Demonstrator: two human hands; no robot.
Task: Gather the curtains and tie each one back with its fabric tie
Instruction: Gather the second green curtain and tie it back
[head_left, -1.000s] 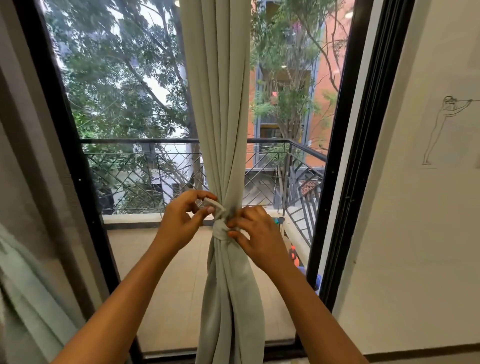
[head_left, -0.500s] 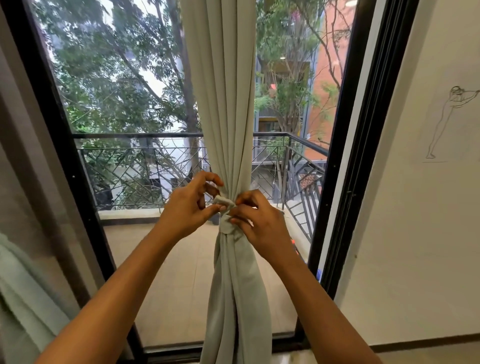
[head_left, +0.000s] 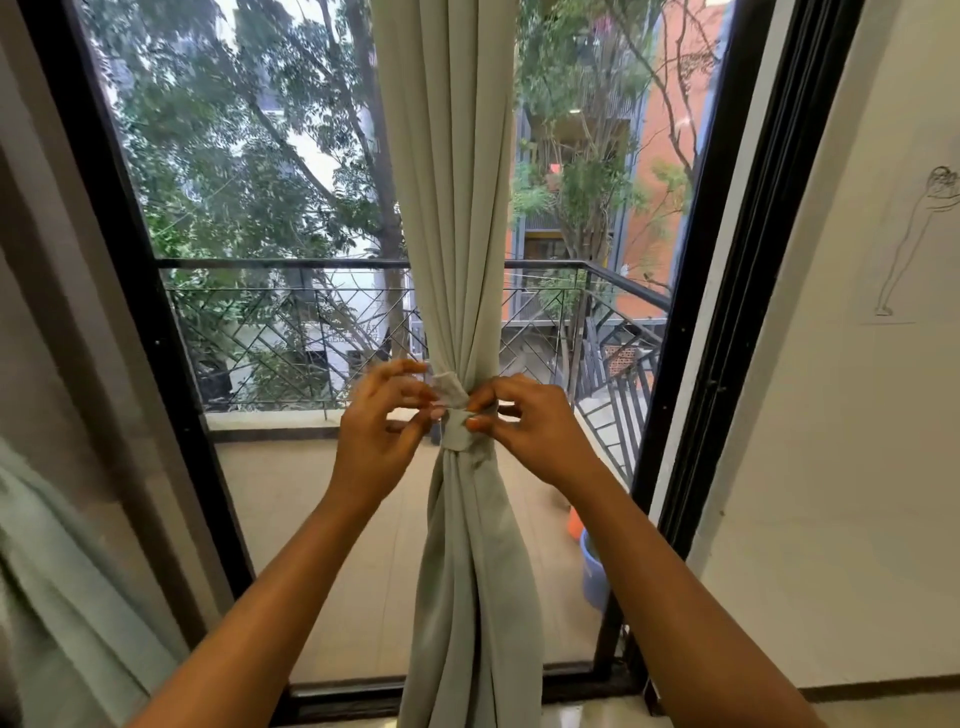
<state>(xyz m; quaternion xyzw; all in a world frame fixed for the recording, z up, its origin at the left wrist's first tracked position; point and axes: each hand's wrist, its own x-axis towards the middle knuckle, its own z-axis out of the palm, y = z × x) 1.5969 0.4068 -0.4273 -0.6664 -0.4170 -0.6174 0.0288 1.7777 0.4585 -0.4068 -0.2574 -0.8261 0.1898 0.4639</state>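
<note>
- Both hands are sitting at the same knot as a second ago, but the left hand (head_left: 382, 431) is loosening: its fingers were pinching the tie end then and are now spreading, blurred.
- Right hand (head_left: 530, 426) is pinching the right side of the fabric tie (head_left: 456, 415) between thumb and forefinger, a narrow grip.
- Left fingertips are hovering at the tie's left edge; I cannot tell whether they are gripping it or only touching.
- Fabric tie is wrapping round the middle of the curtain (head_left: 452, 208), at centre, cinching it into a tight waist, with a flat tab hanging down in front.
- Curtain is hanging gathered in front of the glass, with the balcony railing (head_left: 291, 332) far behind.
- Judging progress: this curtain is looking gathered and nearly tied, with only snugging the knot remaining.
- Second curtain (head_left: 62, 582) is lying loose at the near left with no tie showing, so that one is probably remaining.
- Wall (head_left: 831, 415) on the right is carrying a line drawing (head_left: 914, 244).
</note>
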